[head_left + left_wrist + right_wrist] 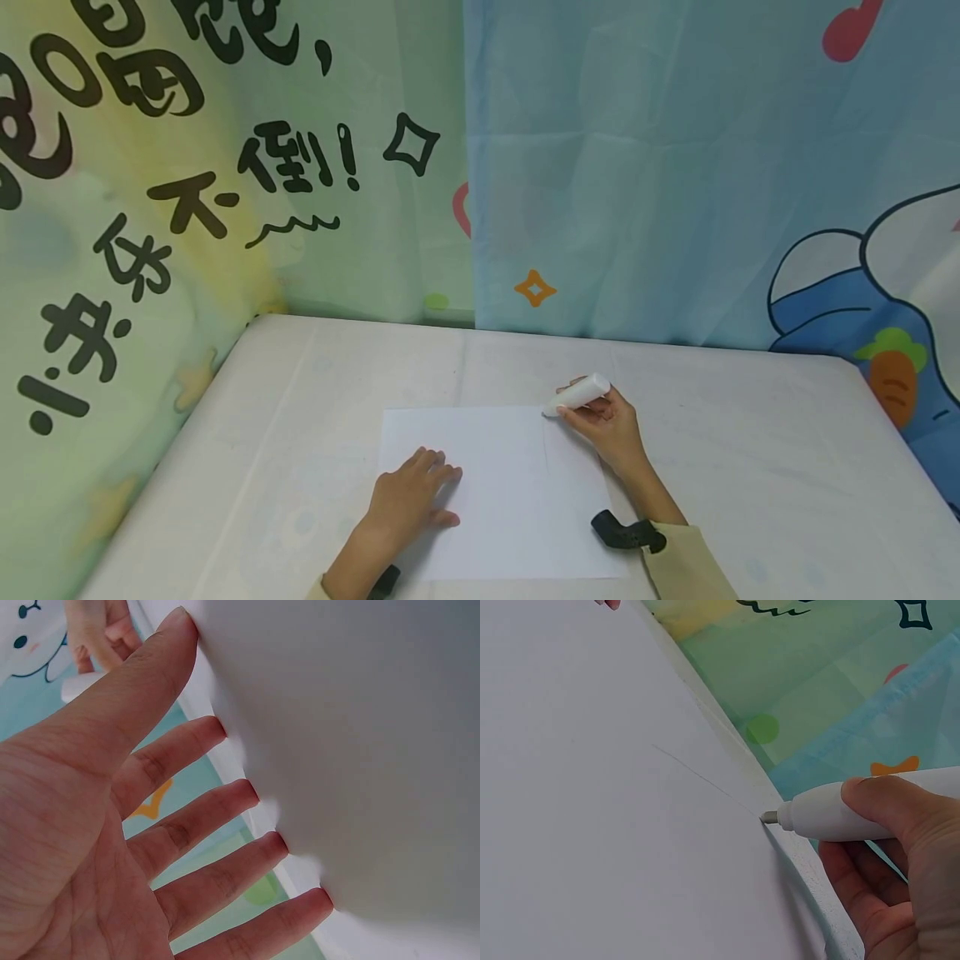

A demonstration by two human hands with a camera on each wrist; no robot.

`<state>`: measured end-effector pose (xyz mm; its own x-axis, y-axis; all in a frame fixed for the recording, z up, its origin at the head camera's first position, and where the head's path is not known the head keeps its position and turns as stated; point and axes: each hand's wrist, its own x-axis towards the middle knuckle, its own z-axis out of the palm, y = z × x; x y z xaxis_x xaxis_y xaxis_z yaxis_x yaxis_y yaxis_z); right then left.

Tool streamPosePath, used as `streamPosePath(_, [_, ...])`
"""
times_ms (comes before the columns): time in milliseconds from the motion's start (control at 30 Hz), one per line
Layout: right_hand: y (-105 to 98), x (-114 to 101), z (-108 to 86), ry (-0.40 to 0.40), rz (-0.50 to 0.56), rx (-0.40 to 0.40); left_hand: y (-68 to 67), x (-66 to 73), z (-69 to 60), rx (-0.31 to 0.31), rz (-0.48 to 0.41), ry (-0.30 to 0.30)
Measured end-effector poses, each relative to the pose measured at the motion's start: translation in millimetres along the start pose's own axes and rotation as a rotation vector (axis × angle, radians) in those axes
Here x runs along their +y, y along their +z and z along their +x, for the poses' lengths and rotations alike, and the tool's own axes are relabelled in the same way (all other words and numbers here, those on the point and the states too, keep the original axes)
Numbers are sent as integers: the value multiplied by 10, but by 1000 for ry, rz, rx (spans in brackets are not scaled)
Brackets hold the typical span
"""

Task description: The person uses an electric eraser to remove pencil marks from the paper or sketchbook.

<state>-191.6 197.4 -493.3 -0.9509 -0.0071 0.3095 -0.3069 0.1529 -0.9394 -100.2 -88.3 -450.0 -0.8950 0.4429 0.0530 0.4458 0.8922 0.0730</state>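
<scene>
A white sheet of paper [502, 500] lies on the white-covered table. My right hand [611, 425] pinches a thick white pen-like tool [577, 395] at the sheet's far right part. In the right wrist view the tool [829, 814] has a small metal tip, which meets the paper [630, 840] close to its edge, at the end of a thin faint line [705, 778]. My left hand [408, 500] rests on the left part of the sheet; in the left wrist view its fingers [214, 802] are spread, fingertips touching the paper [360, 750].
The table [300, 400] extends around the sheet. Behind it hangs a green and blue backdrop [637, 208] with black lettering and cartoon prints. A black strap device [626, 532] sits at my right wrist, beside a pale yellow-green sleeve [686, 562].
</scene>
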Motion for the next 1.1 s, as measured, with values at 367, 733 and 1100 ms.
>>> streamPosePath(367, [0,-29,-12,5,1,3,22,-6,2,-2,-24,-7])
streamPosePath(733, [-7,10,-7,-17,25,-24,21,-8,1,-2,-20,-4])
streamPosePath(1100, [-9,11,-2,-35,36,-42,17,-10,-2,24,-12,8])
